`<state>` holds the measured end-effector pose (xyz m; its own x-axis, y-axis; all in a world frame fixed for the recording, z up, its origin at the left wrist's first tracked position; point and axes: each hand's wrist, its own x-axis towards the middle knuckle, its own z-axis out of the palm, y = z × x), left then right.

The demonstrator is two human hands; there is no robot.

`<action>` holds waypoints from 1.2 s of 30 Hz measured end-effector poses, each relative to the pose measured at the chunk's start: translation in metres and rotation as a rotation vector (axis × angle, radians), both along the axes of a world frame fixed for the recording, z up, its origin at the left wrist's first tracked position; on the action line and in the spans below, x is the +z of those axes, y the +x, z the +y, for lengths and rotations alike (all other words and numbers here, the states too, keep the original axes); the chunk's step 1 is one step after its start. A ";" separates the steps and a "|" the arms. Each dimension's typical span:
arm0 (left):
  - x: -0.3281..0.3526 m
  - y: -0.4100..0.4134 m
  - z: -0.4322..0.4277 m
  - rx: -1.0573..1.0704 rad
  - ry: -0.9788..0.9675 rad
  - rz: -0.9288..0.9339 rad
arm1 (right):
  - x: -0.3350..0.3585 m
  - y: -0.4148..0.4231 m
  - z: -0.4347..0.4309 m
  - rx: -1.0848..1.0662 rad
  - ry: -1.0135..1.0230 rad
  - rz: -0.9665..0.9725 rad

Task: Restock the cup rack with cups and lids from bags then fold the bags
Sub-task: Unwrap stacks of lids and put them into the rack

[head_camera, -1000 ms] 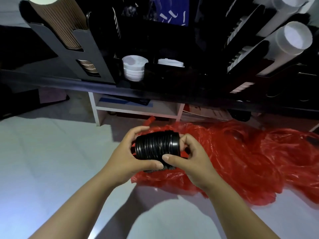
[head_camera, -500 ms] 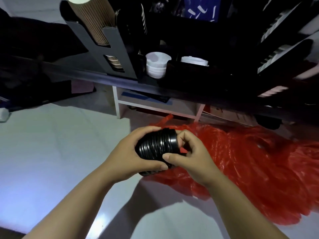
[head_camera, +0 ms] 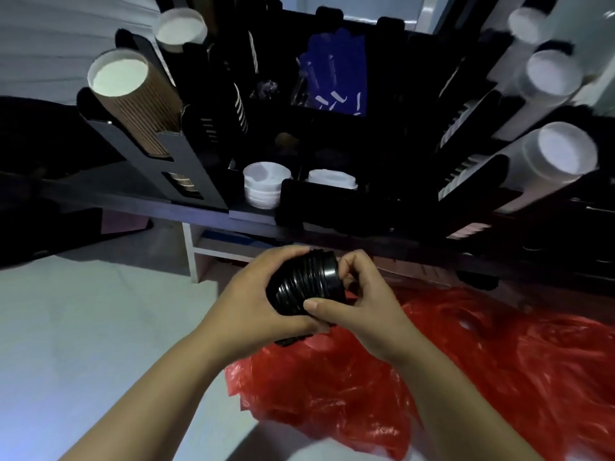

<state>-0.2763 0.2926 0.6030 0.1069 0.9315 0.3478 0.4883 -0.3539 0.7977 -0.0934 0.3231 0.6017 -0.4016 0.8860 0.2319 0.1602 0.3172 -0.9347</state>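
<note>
- Stack of black lids is held sideways above the red bag, just before the cup rack.
- It's clamped by both hands: left hand wrapped round one end, right hand pinching the other.
- Step, as judged: lid restock; bag not yet folded.
- Next: stack to be raised & set in a lid slot, prob. near the white lids; even grip needed.
- No writing can be read; marks on blue packets too blurred.

The left hand hides one end of the black lid stack; the lid count is unreadable. The red bag runs off the right and bottom edges. 2 white cup stacks blur at upper right; a blue packet, possibly gloves, is too dim to identify.
</note>
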 end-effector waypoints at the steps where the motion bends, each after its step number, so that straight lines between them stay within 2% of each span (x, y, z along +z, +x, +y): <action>1: 0.003 0.002 0.004 -0.008 0.004 0.006 | 0.004 0.002 0.003 -0.007 0.007 0.002; 6: 0.019 0.009 0.020 -0.061 0.024 -0.012 | 0.021 0.009 0.017 -0.040 -0.007 0.104; 13: 0.029 0.008 0.034 -0.084 0.047 -0.062 | 0.034 0.011 0.030 0.031 -0.017 0.197; 21: 0.030 0.004 0.038 -0.070 0.059 -0.058 | 0.039 0.006 0.032 -0.028 -0.049 0.175; 26: 0.028 0.005 0.040 -0.066 0.067 -0.058 | 0.044 0.017 0.034 -0.138 0.035 0.124; 31: 0.029 0.012 0.047 -0.087 0.083 -0.085 | 0.067 0.027 0.040 -0.268 0.227 -0.117; 36: 0.029 0.017 0.052 -0.098 0.054 -0.165 | 0.122 0.045 0.060 -0.442 0.519 -0.616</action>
